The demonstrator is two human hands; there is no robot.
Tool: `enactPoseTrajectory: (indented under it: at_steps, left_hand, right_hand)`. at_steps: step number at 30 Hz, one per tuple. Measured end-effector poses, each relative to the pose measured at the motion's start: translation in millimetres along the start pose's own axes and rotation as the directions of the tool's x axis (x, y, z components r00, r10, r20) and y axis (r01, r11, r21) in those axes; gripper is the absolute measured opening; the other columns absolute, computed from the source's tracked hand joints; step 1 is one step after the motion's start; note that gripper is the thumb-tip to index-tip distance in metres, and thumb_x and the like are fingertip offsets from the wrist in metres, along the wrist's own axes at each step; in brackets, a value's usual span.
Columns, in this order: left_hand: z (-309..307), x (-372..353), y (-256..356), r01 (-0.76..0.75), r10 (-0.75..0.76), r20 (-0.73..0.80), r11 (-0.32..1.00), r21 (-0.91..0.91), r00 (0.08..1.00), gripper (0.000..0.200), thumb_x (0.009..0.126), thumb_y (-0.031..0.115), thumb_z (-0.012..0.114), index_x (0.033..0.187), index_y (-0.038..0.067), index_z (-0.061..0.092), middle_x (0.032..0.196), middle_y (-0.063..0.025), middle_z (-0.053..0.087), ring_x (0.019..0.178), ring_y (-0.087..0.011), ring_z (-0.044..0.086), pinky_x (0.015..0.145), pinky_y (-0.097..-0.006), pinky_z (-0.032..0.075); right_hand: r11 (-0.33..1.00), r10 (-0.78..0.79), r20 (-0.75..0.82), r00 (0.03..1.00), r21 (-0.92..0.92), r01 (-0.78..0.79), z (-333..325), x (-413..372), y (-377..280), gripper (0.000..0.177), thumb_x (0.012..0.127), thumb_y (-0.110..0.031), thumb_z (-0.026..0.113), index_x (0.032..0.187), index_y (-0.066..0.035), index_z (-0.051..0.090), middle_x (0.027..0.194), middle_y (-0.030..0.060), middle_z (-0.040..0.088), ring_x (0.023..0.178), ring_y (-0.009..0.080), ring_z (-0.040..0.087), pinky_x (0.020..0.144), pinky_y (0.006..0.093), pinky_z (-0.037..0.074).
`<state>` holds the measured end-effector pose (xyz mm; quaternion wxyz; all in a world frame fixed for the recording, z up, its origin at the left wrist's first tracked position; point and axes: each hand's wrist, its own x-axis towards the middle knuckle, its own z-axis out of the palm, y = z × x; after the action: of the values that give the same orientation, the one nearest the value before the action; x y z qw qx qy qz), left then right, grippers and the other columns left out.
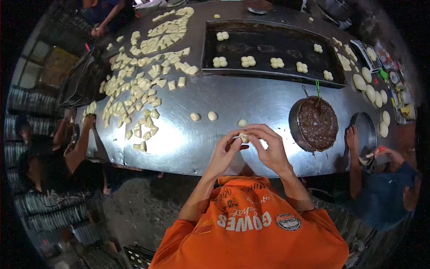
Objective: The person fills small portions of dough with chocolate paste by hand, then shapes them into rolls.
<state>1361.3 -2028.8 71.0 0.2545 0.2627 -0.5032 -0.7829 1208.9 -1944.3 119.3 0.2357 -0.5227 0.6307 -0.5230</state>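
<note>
Both hands pinching one dough piece over the steel surface.

L hand (222, 154) & R hand (271, 150) meet fingertip to fingertip, curled tight round a small pale dough lump (244, 138) just above the shiny steel surface (188, 143), prob. so both thumbs can work it. Small pale dough balls (212, 115) lie just beyond, w/in reach. Round metal pan of dark brown filling (318, 123) sits near the R hand, likely for quick scooping. Further out: dark flat baking tray (264, 42) w/ four-lobed dough shapes (247, 61); cut pale dough squares (139, 85) spread off to the L.
</note>
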Motion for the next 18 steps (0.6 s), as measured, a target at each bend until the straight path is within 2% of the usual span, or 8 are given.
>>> enactPoseTrajectory:
  at_steps: [2, 5, 7, 9, 11, 15, 17, 18]
  left_hand:
    - [-4.8, -3.6, -1.8, 0.067, -0.07, -0.018, 0.992, -0.109, 0.997, 0.032, 0.102, 0.019, 0.055, 0.129, 0.001, 0.056, 0.124, -0.0087, 0.057, 0.113, -0.015, 0.057, 0.093, -0.0312, 0.053]
    - [-6.6, -6.7, -0.4, -0.064, 0.06, -0.07, 0.996, -0.056, 0.996, 0.027, 0.101, 0.017, 0.057, 0.122, 0.0, 0.058, 0.12, -0.0064, 0.059, 0.112, -0.015, 0.058, 0.094, -0.0309, 0.051]
    - [-7.0, -8.8, 3.0, -0.195, 0.208, -0.129, 0.975, 0.11, 0.97, 0.022, 0.1, 0.012, 0.057, 0.119, 0.0, 0.059, 0.121, -0.0075, 0.059, 0.112, -0.0145, 0.057, 0.095, -0.0291, 0.048]
    - [-10.8, -8.7, 3.0, -0.24, 0.255, -0.135, 0.963, 0.12, 0.957, 0.022, 0.099, 0.009, 0.058, 0.12, 0.0, 0.058, 0.122, -0.0081, 0.059, 0.113, -0.0152, 0.057, 0.097, -0.0295, 0.046]
    - [-18.7, -7.9, -3.6, -0.283, 0.3, -0.144, 0.951, 0.127, 0.943, 0.023, 0.098, 0.006, 0.058, 0.12, 0.0, 0.058, 0.123, -0.0087, 0.059, 0.114, -0.016, 0.056, 0.099, -0.0299, 0.045]
    - [-40.4, -9.9, -5.8, -0.259, 0.4, -0.28, 0.865, 0.429, 0.873, 0.03, 0.095, 0.004, 0.06, 0.124, 0.001, 0.057, 0.128, -0.0089, 0.057, 0.121, -0.0198, 0.054, 0.107, -0.0346, 0.039]
    - [-46.9, -23.4, -3.2, -0.232, 0.423, -0.362, 0.854, 0.466, 0.83, 0.033, 0.094, 0.004, 0.061, 0.127, 0.002, 0.057, 0.129, -0.0088, 0.057, 0.123, -0.0211, 0.052, 0.11, -0.0364, 0.037]
    - [-53.1, -30.7, -1.3, -0.16, 0.363, -0.409, 0.878, 0.45, 0.837, 0.033, 0.095, 0.006, 0.06, 0.128, 0.002, 0.056, 0.132, -0.0102, 0.056, 0.127, -0.0215, 0.051, 0.111, -0.0365, 0.036]
  right_hand:
    - [0.995, -0.049, 0.013, 0.999, -0.091, 0.05, 7.9, 0.4, -2.8, 0.019, 0.086, -0.002, 0.07, 0.105, 0.0, 0.071, 0.112, 0.0135, 0.065, 0.1, 0.0235, 0.065, 0.081, 0.0325, 0.053]
    - [0.967, -0.132, 0.058, 0.99, -0.212, 0.142, 10.8, 8.3, -6.3, 0.02, 0.088, -0.009, 0.071, 0.106, -0.001, 0.07, 0.114, 0.0119, 0.06, 0.101, 0.0267, 0.062, 0.079, 0.0351, 0.053]
    - [0.994, 0.092, 0.016, 0.996, -0.061, -0.091, 12.5, 13.4, -16.9, 0.019, 0.087, -0.01, 0.072, 0.104, 0.0, 0.07, 0.11, 0.0122, 0.06, 0.094, 0.0268, 0.061, 0.075, 0.0349, 0.053]
    - [0.992, 0.112, 0.017, 0.994, -0.062, -0.11, 20.8, 14.9, -7.1, 0.019, 0.083, -0.006, 0.075, 0.101, -0.001, 0.069, 0.11, 0.0126, 0.065, 0.087, 0.0242, 0.062, 0.071, 0.0335, 0.052]
    - [0.982, 0.051, 0.14, 0.989, -0.185, -0.025, 28.8, 17.3, 7.9, 0.022, 0.083, -0.007, 0.075, 0.103, -0.001, 0.068, 0.108, 0.0127, 0.066, 0.086, 0.0255, 0.062, 0.071, 0.034, 0.051]
    - [0.905, -0.101, 0.166, 0.981, -0.395, 0.16, 77.8, 11.2, 72.5, 0.019, 0.09, -0.004, 0.063, 0.108, 0.0, 0.065, 0.105, 0.0121, 0.064, 0.096, 0.0313, 0.058, 0.083, 0.0415, 0.048]
    - [0.907, -0.041, 0.31, 0.95, -0.387, 0.165, 88.2, -6.3, 101.7, 0.021, 0.092, -0.005, 0.06, 0.112, -0.001, 0.064, 0.11, 0.0126, 0.063, 0.104, 0.03, 0.056, 0.088, 0.0433, 0.048]
    - [0.922, 0.197, 0.4, 0.895, -0.386, -0.03, 93.5, -19.6, 111.5, 0.031, 0.094, -0.013, 0.06, 0.124, -0.007, 0.057, 0.12, 0.0151, 0.058, 0.114, 0.0305, 0.054, 0.098, 0.0415, 0.044]
